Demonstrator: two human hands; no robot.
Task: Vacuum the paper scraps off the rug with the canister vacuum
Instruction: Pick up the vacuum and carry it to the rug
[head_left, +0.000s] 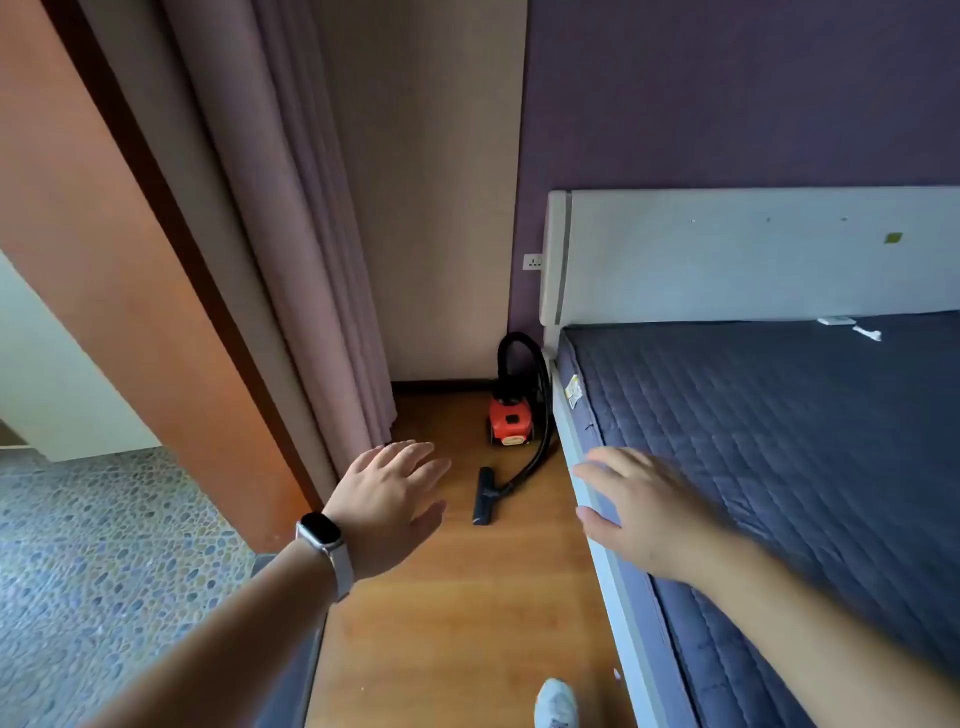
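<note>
Fetch step: left hand (387, 506) and right hand (641, 512), fingers spread, empty, mid-frame. Red canister vacuum (511, 418) upper centre; next, grasp black hose (537, 452).

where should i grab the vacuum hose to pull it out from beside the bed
Take your grip on the black hose where it arches above the red canister vacuum, reaching from the left, open-floor side; the bed frame crowds its right.
</note>
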